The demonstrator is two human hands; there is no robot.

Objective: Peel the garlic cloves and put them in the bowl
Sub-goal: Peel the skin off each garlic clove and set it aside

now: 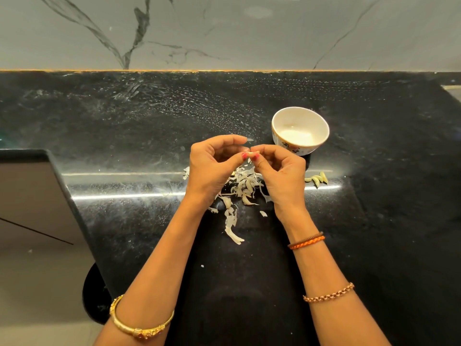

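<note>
My left hand (214, 163) and my right hand (282, 171) meet above the black counter, fingertips pinching one small garlic clove (254, 154) between them. A thin piece of skin sticks out by my left forefinger. Below the hands lies a heap of pale garlic peels (243, 188). A white bowl with a flower pattern (316, 121) stands just beyond my right hand, and I see nothing in it. A few yellowish garlic cloves (316, 180) lie on the counter to the right of my right hand.
The black granite counter (149, 126) runs to a grey marble wall (224, 33) at the back. Its left edge drops off to the floor (37, 208). Loose peel strips (233, 228) trail toward me.
</note>
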